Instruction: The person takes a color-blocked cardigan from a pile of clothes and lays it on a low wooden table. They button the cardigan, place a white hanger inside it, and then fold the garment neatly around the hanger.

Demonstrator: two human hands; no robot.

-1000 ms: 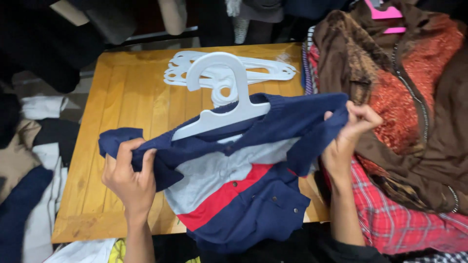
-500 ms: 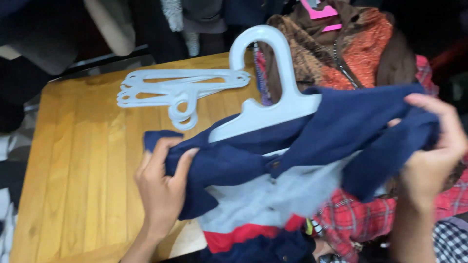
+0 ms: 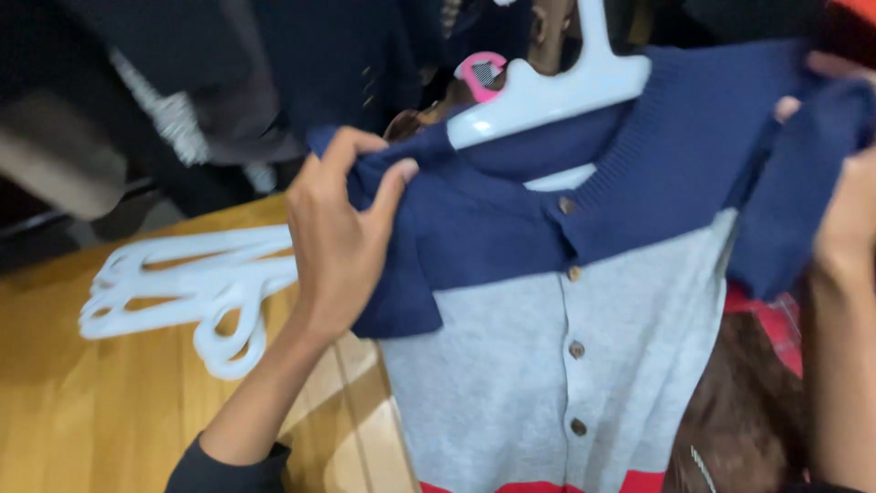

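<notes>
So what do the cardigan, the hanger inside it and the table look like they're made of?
Cardigan: knitted fabric, probably wool or cotton blend; ribbed navy collar, soft matte grey body, small brown buttons. Hanger: looks like moulded plastic, pale and smooth with a slight sheen. Table: wood, jointed planks with visible grain and a glossy, likely varnished, finish.

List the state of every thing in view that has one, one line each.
Cardigan: buttoned, on a hanger, held up off the table.
White hanger: inside the cardigan's collar.
Spare hangers: lying flat in a pile on the wooden table.
Left hand: gripping one shoulder.
Right hand: gripping the other shoulder.
</notes>
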